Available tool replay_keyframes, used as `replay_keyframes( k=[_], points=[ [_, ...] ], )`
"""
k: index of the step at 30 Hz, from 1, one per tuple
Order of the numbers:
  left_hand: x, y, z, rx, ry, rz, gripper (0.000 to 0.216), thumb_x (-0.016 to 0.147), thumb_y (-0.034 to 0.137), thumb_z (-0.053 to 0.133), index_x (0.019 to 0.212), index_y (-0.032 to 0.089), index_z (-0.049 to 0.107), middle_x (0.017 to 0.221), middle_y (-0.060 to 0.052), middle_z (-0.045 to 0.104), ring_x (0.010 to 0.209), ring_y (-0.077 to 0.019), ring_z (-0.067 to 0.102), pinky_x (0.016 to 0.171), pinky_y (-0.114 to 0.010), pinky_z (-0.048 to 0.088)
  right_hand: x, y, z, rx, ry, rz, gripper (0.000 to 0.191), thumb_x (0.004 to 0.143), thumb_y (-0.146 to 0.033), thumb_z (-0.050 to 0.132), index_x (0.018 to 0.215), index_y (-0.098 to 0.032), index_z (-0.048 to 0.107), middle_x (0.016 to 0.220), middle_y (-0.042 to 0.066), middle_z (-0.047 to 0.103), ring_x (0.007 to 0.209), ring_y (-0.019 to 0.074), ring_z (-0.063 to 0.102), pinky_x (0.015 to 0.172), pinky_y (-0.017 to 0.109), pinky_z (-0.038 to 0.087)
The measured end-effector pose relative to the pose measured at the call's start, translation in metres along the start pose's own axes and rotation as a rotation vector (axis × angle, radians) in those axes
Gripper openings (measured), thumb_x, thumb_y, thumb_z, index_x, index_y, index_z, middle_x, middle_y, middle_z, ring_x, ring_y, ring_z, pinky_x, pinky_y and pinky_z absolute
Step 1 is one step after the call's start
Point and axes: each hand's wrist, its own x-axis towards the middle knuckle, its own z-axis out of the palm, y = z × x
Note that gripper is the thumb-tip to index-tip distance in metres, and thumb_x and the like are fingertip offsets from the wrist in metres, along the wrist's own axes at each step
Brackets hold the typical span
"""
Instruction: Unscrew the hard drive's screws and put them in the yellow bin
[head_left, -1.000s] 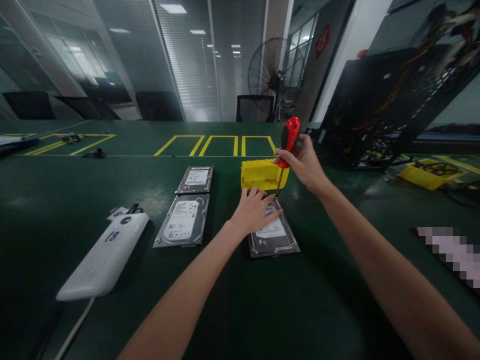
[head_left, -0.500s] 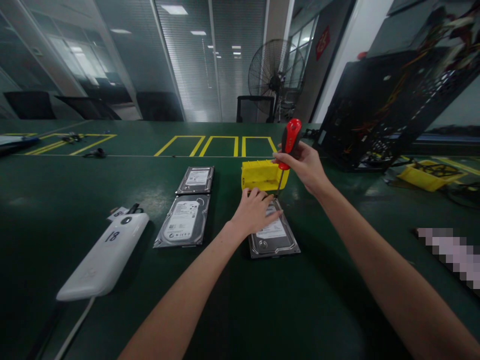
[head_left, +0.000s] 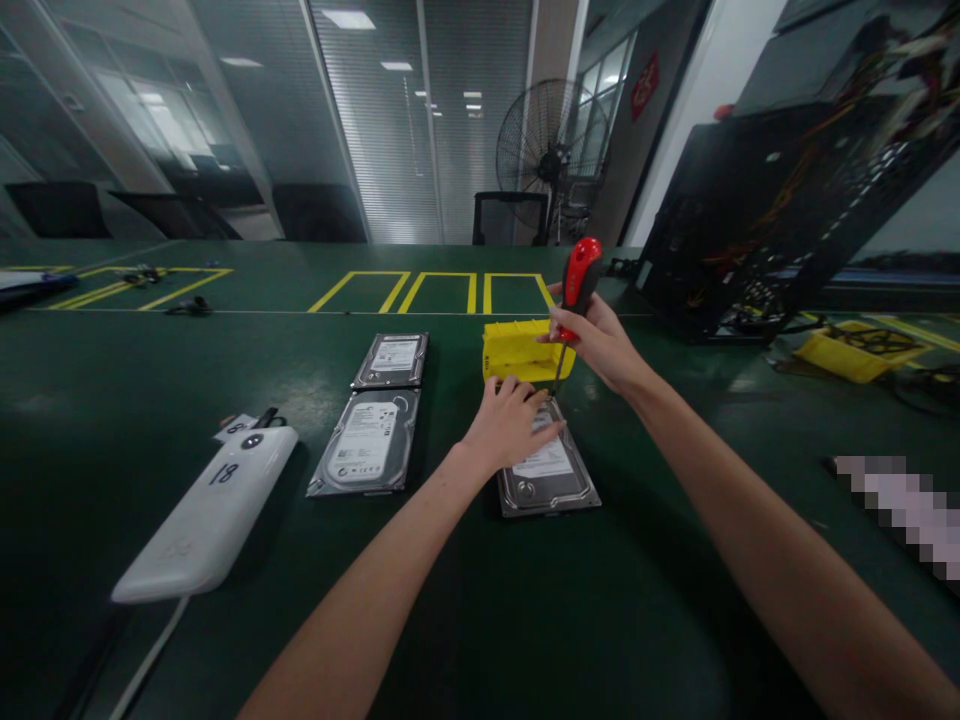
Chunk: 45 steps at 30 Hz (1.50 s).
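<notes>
My right hand (head_left: 606, 345) is closed around the lower handle of a red and black screwdriver (head_left: 582, 272), which it holds nearly upright. The metal shaft runs down to the far end of a hard drive (head_left: 551, 488) lying label-up on the table. Over the far left part of that drive lies my left hand (head_left: 504, 425), gripping it, fingers at the far edge and thumb across the label. Its fingertips come close to the screwdriver's tip; the exact contact there is too small to make out. Just behind stands a yellow bin (head_left: 517, 350), partly covered by my right hand.
Two more hard drives, a nearer one (head_left: 366, 440) and a farther one (head_left: 391, 360), lie end to end on the left. A white power bank (head_left: 210, 510) with a cable lies beyond them. At right are a black computer case (head_left: 720, 220) and another yellow bin (head_left: 855, 352).
My right hand has shifted slightly left and down on the screwdriver, and its fingers have changed position around the handle. The left hand and the drive look unmoved.
</notes>
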Motion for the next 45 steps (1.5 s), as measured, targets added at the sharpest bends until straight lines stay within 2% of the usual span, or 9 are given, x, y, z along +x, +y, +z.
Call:
replay_keyframes(
  k=[5, 9, 13, 19, 24, 34, 39, 45],
  points=[
    [0.0, -0.001, -0.001, -0.008, -0.007, 0.002, 0.059, 0.095, 0.055, 0.025, 0.125, 0.014, 0.054, 0.118, -0.012, 0.058, 0.109, -0.0287, 0.046, 0.094, -0.045, 0.032, 0.0, 0.0, -0.003, 0.022, -0.027, -0.007, 0.034, 0.074, -0.026, 0.064, 0.105, -0.026, 0.05, 0.077, -0.004, 0.049, 0.067, 0.0099, 0.052, 0.084, 0.039, 0.053],
    [0.0, -0.001, -0.001, -0.008, -0.012, 0.003, 0.06, 0.095, 0.055, 0.024, 0.125, 0.014, 0.054, 0.117, -0.012, 0.058, 0.108, -0.0287, 0.046, 0.094, -0.045, 0.032, 0.001, 0.004, -0.007, 0.008, 0.006, -0.03, 0.033, 0.073, -0.028, 0.067, 0.1, -0.026, 0.048, 0.079, -0.004, 0.051, 0.069, 0.0106, 0.054, 0.086, 0.039, 0.053],
    [0.0, -0.001, -0.002, -0.007, -0.024, 0.003, 0.06, 0.095, 0.055, 0.024, 0.125, 0.014, 0.054, 0.118, -0.012, 0.058, 0.108, -0.029, 0.046, 0.094, -0.046, 0.032, 0.002, 0.009, -0.01, -0.048, -0.014, -0.053, 0.034, 0.075, -0.03, 0.066, 0.102, -0.027, 0.046, 0.081, -0.003, 0.052, 0.07, 0.0111, 0.057, 0.088, 0.038, 0.053],
    [0.0, 0.0, -0.002, 0.015, -0.03, 0.007, 0.059, 0.095, 0.055, 0.022, 0.127, 0.016, 0.052, 0.119, -0.012, 0.057, 0.109, -0.0293, 0.045, 0.094, -0.046, 0.031, 0.004, 0.009, -0.006, -0.135, 0.019, -0.058, 0.04, 0.072, -0.032, 0.068, 0.098, -0.026, 0.039, 0.082, -0.004, 0.052, 0.07, 0.0116, 0.06, 0.086, 0.038, 0.053],
    [0.0, 0.001, -0.002, 0.028, -0.015, 0.001, 0.058, 0.095, 0.056, 0.025, 0.126, 0.015, 0.053, 0.115, -0.012, 0.059, 0.107, -0.0292, 0.046, 0.093, -0.045, 0.032, 0.005, 0.011, -0.004, -0.134, 0.044, -0.062, 0.042, 0.071, -0.035, 0.068, 0.096, -0.026, 0.036, 0.08, -0.005, 0.052, 0.066, 0.0106, 0.059, 0.078, 0.036, 0.056],
    [0.0, 0.003, -0.003, 0.044, -0.009, 0.002, 0.057, 0.094, 0.055, 0.028, 0.125, 0.014, 0.054, 0.116, -0.012, 0.059, 0.109, -0.0297, 0.045, 0.095, -0.046, 0.029, 0.004, 0.012, -0.001, -0.182, 0.053, -0.087, 0.042, 0.074, -0.041, 0.067, 0.104, -0.028, 0.041, 0.078, -0.004, 0.05, 0.062, 0.0107, 0.056, 0.074, 0.034, 0.058],
    [0.0, 0.002, -0.002, 0.034, -0.004, 0.012, 0.057, 0.095, 0.054, 0.026, 0.126, 0.015, 0.053, 0.117, -0.012, 0.058, 0.11, -0.0292, 0.045, 0.095, -0.046, 0.029, 0.003, 0.013, -0.002, -0.178, 0.059, -0.117, 0.04, 0.076, -0.038, 0.065, 0.107, -0.028, 0.042, 0.078, -0.003, 0.051, 0.061, 0.0105, 0.056, 0.068, 0.031, 0.058],
    [0.0, 0.001, -0.002, 0.032, -0.009, 0.004, 0.058, 0.095, 0.055, 0.024, 0.126, 0.016, 0.054, 0.117, -0.011, 0.058, 0.111, -0.0296, 0.044, 0.097, -0.047, 0.028, 0.002, 0.01, -0.001, -0.199, 0.073, -0.108, 0.036, 0.077, -0.036, 0.062, 0.104, -0.028, 0.04, 0.076, -0.003, 0.048, 0.062, 0.0114, 0.054, 0.069, 0.034, 0.058]
  ],
)
